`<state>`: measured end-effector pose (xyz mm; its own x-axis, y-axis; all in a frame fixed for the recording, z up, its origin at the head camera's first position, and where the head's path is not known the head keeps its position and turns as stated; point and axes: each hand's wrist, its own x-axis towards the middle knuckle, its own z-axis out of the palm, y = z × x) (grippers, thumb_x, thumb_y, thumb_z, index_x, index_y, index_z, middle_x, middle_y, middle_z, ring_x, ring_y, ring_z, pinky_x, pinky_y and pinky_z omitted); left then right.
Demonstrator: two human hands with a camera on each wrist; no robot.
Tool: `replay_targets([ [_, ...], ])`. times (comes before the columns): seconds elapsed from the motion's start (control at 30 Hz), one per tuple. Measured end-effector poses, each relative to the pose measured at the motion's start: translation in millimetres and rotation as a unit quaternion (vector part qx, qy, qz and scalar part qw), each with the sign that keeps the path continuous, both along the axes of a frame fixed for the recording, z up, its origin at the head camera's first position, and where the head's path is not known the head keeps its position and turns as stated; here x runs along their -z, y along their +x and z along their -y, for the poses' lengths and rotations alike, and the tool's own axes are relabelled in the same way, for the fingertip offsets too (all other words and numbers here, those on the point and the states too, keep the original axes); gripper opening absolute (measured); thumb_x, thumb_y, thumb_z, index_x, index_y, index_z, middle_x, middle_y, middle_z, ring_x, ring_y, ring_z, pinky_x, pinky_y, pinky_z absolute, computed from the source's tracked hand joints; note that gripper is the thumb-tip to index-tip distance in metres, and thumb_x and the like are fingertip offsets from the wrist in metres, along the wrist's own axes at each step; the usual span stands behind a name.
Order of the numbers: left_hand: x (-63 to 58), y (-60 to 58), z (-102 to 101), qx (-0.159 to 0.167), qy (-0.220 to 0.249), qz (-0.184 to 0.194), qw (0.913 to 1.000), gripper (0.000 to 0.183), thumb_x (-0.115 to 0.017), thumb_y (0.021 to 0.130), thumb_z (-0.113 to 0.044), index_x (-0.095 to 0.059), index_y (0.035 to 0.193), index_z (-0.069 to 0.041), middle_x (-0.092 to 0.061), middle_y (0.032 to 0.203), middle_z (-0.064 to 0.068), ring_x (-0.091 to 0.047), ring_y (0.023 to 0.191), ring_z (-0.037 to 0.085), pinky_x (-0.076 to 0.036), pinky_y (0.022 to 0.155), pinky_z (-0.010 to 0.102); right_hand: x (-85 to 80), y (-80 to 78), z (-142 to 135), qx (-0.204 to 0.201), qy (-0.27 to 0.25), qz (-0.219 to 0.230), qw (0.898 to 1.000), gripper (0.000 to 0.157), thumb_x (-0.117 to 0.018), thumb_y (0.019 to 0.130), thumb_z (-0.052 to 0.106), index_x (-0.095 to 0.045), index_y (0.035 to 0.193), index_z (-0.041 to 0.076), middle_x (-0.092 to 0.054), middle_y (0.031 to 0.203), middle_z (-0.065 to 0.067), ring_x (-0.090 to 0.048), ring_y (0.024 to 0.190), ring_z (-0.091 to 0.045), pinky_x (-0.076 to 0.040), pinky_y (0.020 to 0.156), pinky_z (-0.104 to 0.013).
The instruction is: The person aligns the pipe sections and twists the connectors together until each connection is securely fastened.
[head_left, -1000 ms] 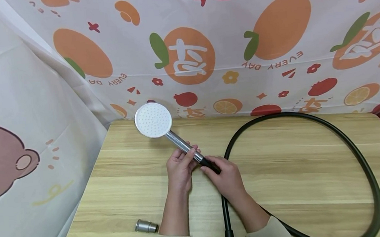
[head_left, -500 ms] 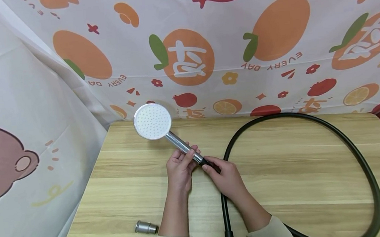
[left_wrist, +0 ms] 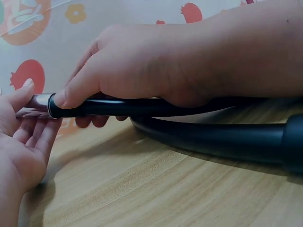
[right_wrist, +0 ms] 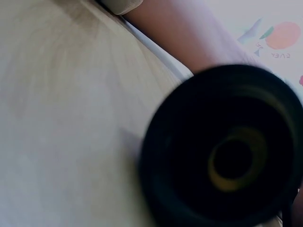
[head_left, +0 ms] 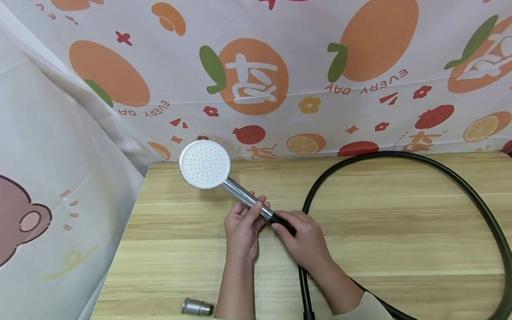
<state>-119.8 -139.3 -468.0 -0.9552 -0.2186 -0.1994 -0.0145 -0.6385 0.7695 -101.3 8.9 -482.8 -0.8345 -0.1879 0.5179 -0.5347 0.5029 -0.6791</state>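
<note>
A shower head (head_left: 204,164) with a white round face and a silver handle points up and left in the head view. My left hand (head_left: 242,232) holds the lower part of its handle (head_left: 240,191), thumb on top and fingers beneath. My right hand (head_left: 307,238) pinches the black end fitting of the shower hose (head_left: 489,216), right at the handle's bottom end. The left wrist view shows this black fitting (left_wrist: 85,108) meeting the silver handle in line. Large and dark in the right wrist view is the hose's free end (right_wrist: 236,161), with a brass-coloured ring inside.
The hose loops widely over the right side of the wooden table (head_left: 154,250). Its free end lies near the front, between the forearms. A small silver metal connector (head_left: 197,307) lies beside the left forearm. Fruit-printed cloth (head_left: 253,23) hangs behind the table.
Both hands stay in the same place on the handle and the hose fitting. The right fingers and thumb shift slightly around the fitting.
</note>
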Motion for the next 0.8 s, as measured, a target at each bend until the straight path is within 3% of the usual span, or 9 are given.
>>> replay_targets([
  [0.2, -1.0, 1.6, 0.7, 0.006, 0.006, -0.004, 1.0, 0.042, -0.065, 0.089, 0.006, -0.05, 0.129, 0.008, -0.073, 0.093, 0.006, -0.073, 0.085, 0.016, -0.06, 0.079, 0.031, -2.6, 1.6, -0.2, -0.008, 0.003, 0.056, 0.998, 0.028, -0.067, 0.094, 0.024, -0.071, 0.117, 0.009, -0.074, 0.109, -0.006, -0.07, 0.101, -0.022, -0.052, 0.09, -0.046],
  [0.3, -1.9, 2.5, -0.4, 0.003, 0.003, -0.004, 1.0, 0.044, -0.067, 0.089, 0.005, -0.05, 0.129, 0.009, -0.073, 0.092, 0.006, -0.073, 0.085, 0.016, -0.06, 0.079, 0.031, -2.9, 2.0, -0.3, -0.005, -0.002, 0.069, 0.998, 0.027, -0.068, 0.094, 0.025, -0.071, 0.116, 0.011, -0.074, 0.109, -0.005, -0.069, 0.101, -0.021, -0.053, 0.09, -0.044],
  [0.47, -4.0, 3.4, -1.8, -0.009, -0.012, -0.001, 0.9999, 0.05, -0.07, 0.086, 0.004, -0.048, 0.131, 0.012, -0.074, 0.09, 0.005, -0.073, 0.082, 0.015, -0.06, 0.079, 0.032, -2.1, 2.0, 1.5, 0.011, 0.004, 0.014, 1.0, 0.025, -0.075, 0.088, 0.025, -0.072, 0.109, 0.01, -0.073, 0.099, -0.001, -0.066, 0.092, -0.016, -0.055, 0.078, -0.036],
  [0.57, -4.4, 3.3, -1.9, -0.012, -0.013, 0.0, 0.9998, 0.05, -0.071, 0.086, 0.003, -0.048, 0.13, 0.013, -0.074, 0.09, 0.004, -0.073, 0.082, 0.015, -0.06, 0.078, 0.031, -2.5, 2.0, 2.8, 0.022, 0.018, -0.025, 0.999, 0.026, -0.078, 0.085, 0.023, -0.073, 0.106, 0.009, -0.074, 0.095, -0.001, -0.066, 0.087, -0.016, -0.054, 0.075, -0.036],
  [0.63, -4.7, 3.4, -1.6, -0.01, -0.012, 0.001, 0.9999, 0.048, -0.071, 0.087, 0.002, -0.05, 0.129, 0.012, -0.074, 0.09, 0.005, -0.073, 0.082, 0.015, -0.06, 0.078, 0.031, -4.9, 2.4, 3.1, 0.027, 0.034, -0.027, 0.999, 0.027, -0.079, 0.084, 0.023, -0.073, 0.106, 0.009, -0.075, 0.095, -0.001, -0.068, 0.087, -0.017, -0.054, 0.075, -0.038],
  [0.7, -5.4, 3.9, -1.6, -0.004, -0.01, 0.002, 0.9999, 0.046, -0.07, 0.087, 0.002, -0.051, 0.128, 0.011, -0.074, 0.091, 0.004, -0.073, 0.083, 0.015, -0.06, 0.078, 0.031, -10.7, 2.6, 2.3, 0.02, 0.042, 0.009, 0.999, 0.027, -0.078, 0.085, 0.024, -0.074, 0.106, 0.009, -0.075, 0.095, -0.002, -0.069, 0.086, -0.017, -0.055, 0.075, -0.038],
  [0.8, -6.6, 5.1, -1.9, 0.009, -0.009, 0.002, 0.9999, 0.046, -0.069, 0.088, 0.002, -0.051, 0.129, 0.009, -0.074, 0.092, 0.004, -0.073, 0.085, 0.015, -0.06, 0.08, 0.031, -23.6, -1.2, -1.5, -0.016, 0.022, 0.139, 0.99, 0.026, -0.077, 0.086, 0.025, -0.074, 0.108, 0.011, -0.075, 0.091, -0.001, -0.067, 0.08, -0.014, -0.055, 0.071, -0.032],
])
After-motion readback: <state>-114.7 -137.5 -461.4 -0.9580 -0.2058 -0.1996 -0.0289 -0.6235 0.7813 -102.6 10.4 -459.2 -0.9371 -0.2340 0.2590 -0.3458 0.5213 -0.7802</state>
